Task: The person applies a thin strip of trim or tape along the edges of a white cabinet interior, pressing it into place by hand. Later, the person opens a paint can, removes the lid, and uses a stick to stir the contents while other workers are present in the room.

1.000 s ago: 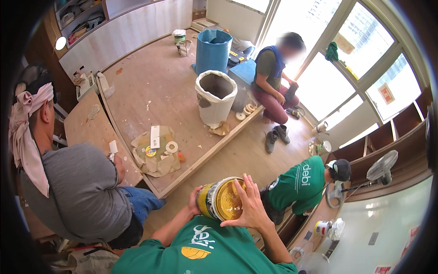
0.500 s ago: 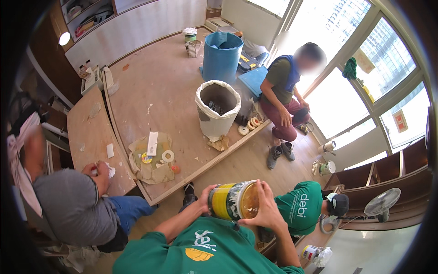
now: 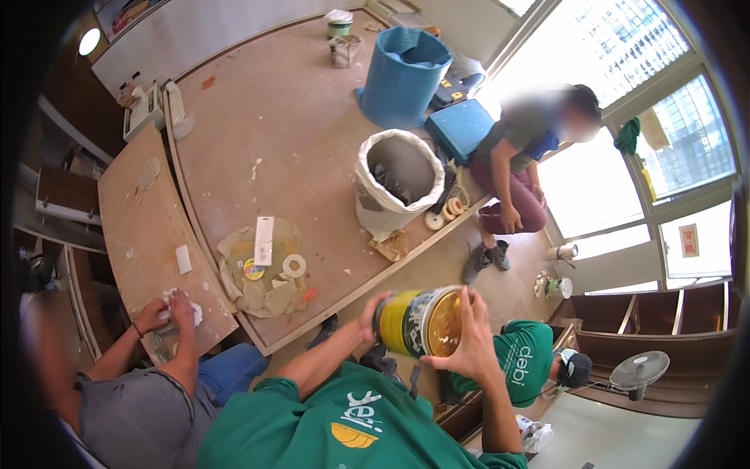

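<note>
A paint can (image 3: 405, 322) with a yellow and dark label and white drips lies tilted on its side between my two hands, in front of my chest. Its gold-coloured lid (image 3: 445, 320), spotted with white, faces right. My left hand (image 3: 367, 319) holds the base end, its fingers partly hidden behind the can. At the lid end, my right hand (image 3: 473, 336) grips the rim, with the thumb low and the fingers up along the edge.
A raised wooden platform (image 3: 258, 156) carries a white-lined bin (image 3: 394, 187), a blue bin (image 3: 402, 78) and tape rolls (image 3: 294, 266). One person (image 3: 516, 164) sits at its edge; a grey-shirted person (image 3: 148, 399) works at left. A green-shirted person (image 3: 519, 363) crouches right, near a fan (image 3: 639, 374).
My view has shifted, and the can with both hands appears slightly farther right and higher. At left, the grey-shirted person's two hands now show over a white cloth-like thing.
</note>
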